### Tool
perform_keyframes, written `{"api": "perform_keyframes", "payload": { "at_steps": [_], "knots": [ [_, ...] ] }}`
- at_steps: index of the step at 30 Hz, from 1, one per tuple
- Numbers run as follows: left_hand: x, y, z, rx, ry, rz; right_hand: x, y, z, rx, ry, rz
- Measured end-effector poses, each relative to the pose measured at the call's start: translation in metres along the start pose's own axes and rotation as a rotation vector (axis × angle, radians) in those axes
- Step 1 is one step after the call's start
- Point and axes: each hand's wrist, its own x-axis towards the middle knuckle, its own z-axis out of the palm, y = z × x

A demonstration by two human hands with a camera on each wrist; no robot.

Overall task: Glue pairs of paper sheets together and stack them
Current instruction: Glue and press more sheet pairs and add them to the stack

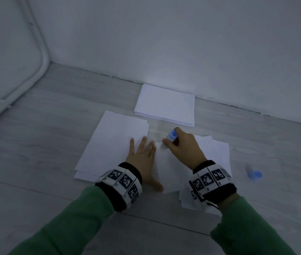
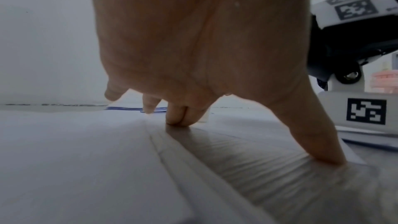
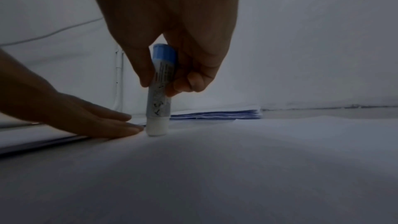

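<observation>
Glue stick [image 3: 160,89] upright on sheet [image 3: 237,168]

- The left hand [image 1: 144,159] lies flat, palm down, fingers straight and spread forward, thumb stretched out to the side.
- Its fingertips [image 2: 176,118] and thumb tip press down on the surface beneath.
- The right hand [image 1: 183,147] sits just beside the left, fingers curled downward in a pinch grip, thumb on one side and fingers [image 3: 193,83] on the other.
- Both forearms reach forward in green sleeves, each wrist wrapped in a black band with patterned white blocks.
</observation>
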Motion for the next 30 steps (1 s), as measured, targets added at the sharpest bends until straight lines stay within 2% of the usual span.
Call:
{"api": "perform_keyframes", "payload": {
  "at_steps": [11,24,30],
  "knots": [
    [0.0,0.001,-0.003,0.05,-0.002,0.009,-0.001,0.056,-0.045,-0.06,0.116,0.157],
    [0.001,0.002,-0.003,0.058,-0.011,0.004,0.0,0.095,-0.074,-0.15,0.229,0.245],
    [0.002,0.005,-0.013,0.115,-0.004,0.013,-0.015,0.094,-0.084,0.012,0.429,0.269]
  ]
}}
